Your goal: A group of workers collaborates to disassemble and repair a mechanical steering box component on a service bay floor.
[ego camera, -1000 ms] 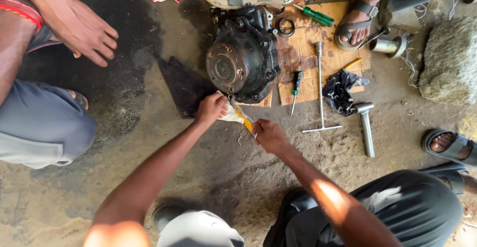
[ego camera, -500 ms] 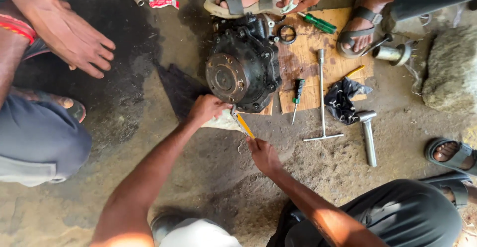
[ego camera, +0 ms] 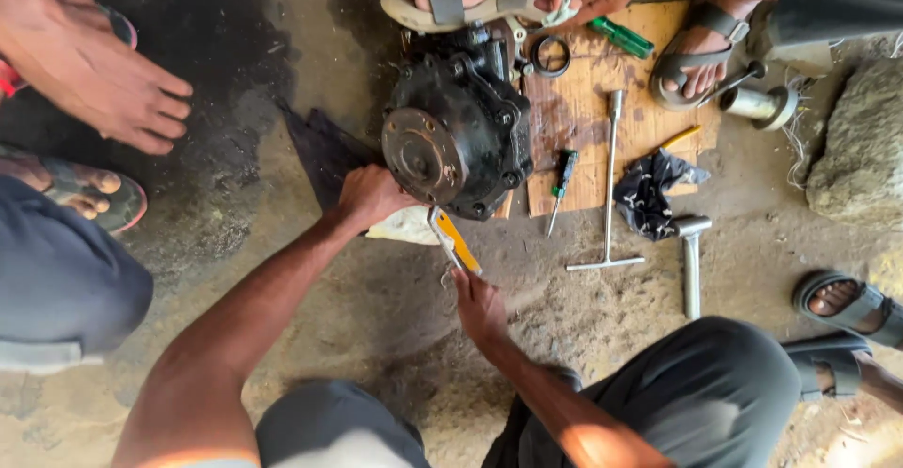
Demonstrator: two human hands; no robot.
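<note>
Fingers of the left hand (ego camera: 369, 195) are curled shut against the lower left side of the black engine case (ego camera: 461, 134), steadying it. Right hand (ego camera: 480, 303) sits just below, fingers closed round the end of a yellow-handled tool (ego camera: 454, 240). That tool runs on a slant, handle down at the right hand, tip up and left at the bottom edge of the case, right beside the left hand. So the case lies straight up from the right hand, and the left is the nearer one. Case half rests on a plywood board (ego camera: 649, 120) on oily dirt ground. Further right on the board: a small screwdriver (ego camera: 562, 186), a T-wrench (ego camera: 609, 186), a black rag (ego camera: 654, 190). Other people's feet crowd the edges, tight spot
</note>
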